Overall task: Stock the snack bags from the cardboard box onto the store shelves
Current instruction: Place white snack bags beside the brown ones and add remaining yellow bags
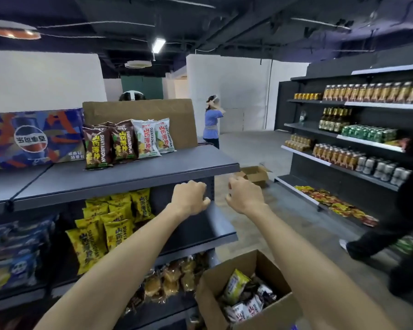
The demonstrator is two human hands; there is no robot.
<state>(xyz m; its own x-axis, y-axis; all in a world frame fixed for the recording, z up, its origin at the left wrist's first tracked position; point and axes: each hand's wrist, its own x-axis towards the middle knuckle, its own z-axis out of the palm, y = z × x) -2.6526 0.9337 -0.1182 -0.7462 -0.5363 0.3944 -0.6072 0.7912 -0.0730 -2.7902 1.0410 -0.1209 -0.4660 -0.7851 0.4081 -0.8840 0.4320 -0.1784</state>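
An open cardboard box (267, 265) at the bottom right holds several snack bags (236, 285), yellow-green and white ones. Brown and white snack bags (126, 141) stand on the grey top shelf (177, 166). Yellow snack bags (105, 227) fill the middle shelf (208, 228). My left hand (191, 197) hovers just under the top shelf's front edge, fingers curled, holding nothing. My right hand (244, 194) is raised beside it, past the shelf's right end, fingers loosely bent and apart, also holding nothing.
A blue soda carton (34, 138) and a cardboard sheet (138, 110) sit on the top shelf. Wrapped pastries (169, 279) lie on the lower shelf. A drinks rack (358, 139) lines the right wall. A person in black (401, 236) walks at right; another stands in the aisle (211, 122). A second box (255, 175) rests on the floor.
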